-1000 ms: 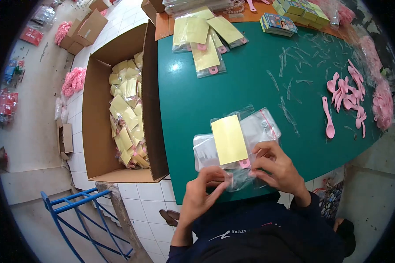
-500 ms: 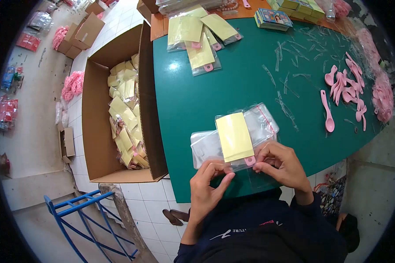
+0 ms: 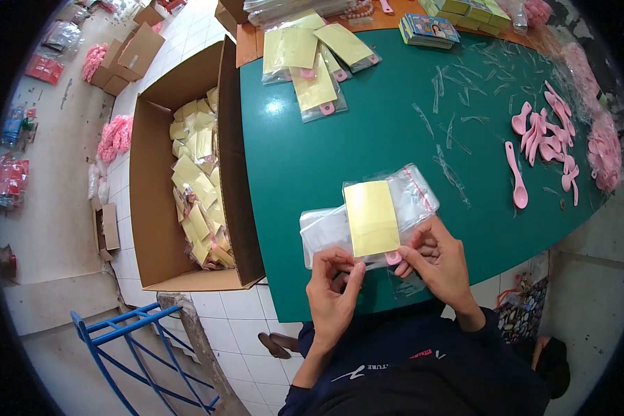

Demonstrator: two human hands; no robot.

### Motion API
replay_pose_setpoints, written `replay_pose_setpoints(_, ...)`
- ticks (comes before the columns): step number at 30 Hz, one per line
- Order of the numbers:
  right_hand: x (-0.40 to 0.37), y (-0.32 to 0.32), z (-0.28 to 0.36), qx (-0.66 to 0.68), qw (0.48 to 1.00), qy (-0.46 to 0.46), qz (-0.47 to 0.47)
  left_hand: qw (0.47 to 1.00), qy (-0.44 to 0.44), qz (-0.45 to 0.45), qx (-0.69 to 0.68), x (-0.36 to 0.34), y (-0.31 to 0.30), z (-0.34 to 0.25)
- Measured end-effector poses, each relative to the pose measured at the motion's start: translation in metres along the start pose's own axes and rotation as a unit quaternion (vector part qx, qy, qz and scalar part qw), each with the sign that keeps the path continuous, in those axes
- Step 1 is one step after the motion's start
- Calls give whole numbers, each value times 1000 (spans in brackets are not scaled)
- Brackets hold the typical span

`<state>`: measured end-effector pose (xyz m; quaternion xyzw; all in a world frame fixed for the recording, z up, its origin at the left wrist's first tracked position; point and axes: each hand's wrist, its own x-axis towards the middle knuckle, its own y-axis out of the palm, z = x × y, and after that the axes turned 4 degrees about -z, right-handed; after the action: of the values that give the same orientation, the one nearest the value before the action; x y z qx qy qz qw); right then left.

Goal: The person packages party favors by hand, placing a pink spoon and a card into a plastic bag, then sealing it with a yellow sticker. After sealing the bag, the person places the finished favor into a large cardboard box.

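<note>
A clear plastic bag holding a yellow card [image 3: 372,218] lies near the table's front edge, over a stack of clear bags [image 3: 320,234]. The pink handle end of a spoon [image 3: 393,258] shows at its lower edge. My left hand [image 3: 335,288] is closed in a pinch at the bag's lower left corner. At the lower right corner, beside the pink handle, my right hand [image 3: 435,267] pinches the bag between thumb and fingers. Much of the spoon is hidden behind the card.
Left of the green table [image 3: 374,132] stands a cardboard box [image 3: 246,229] of packed bags. Several filled bags [image 3: 315,90] lie at the back. Pink spoons [image 3: 516,184] and clear plastic strips [image 3: 451,177] are on the right. A card stack [image 3: 428,31] sits behind; a blue metal frame [image 3: 128,319] stands lower left.
The bag's lower edge has been drawn up under the card, and less clear plastic shows below it. My right thumb has shifted onto the edge near the pink handle.
</note>
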<state>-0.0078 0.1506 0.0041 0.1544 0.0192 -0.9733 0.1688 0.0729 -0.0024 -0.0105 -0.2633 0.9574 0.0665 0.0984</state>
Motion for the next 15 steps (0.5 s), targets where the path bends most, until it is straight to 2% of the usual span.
replay_pose_setpoints(9,-2,1,4,-58,998,-17,34,992,-37,67,102,1,-6,-11)
replay_pose_setpoints(10,-1,0,6,-73,996,-21,40,993,-13,66,100,4,-5,-16)
replay_pose_setpoints(12,8,-1,22,-142,986,-90,24,993,34,62,94,14,0,-28)
replay_pose_setpoints(13,13,-2,31,-175,977,-121,16,980,84,84,160,26,-1,-38)
replay_pose_setpoints(14,22,-5,38,-193,964,-183,-6,964,155,79,199,44,1,-48)
replay_pose_setpoints(15,34,-8,48,-210,947,-243,-28,968,168,71,170,64,4,-58)
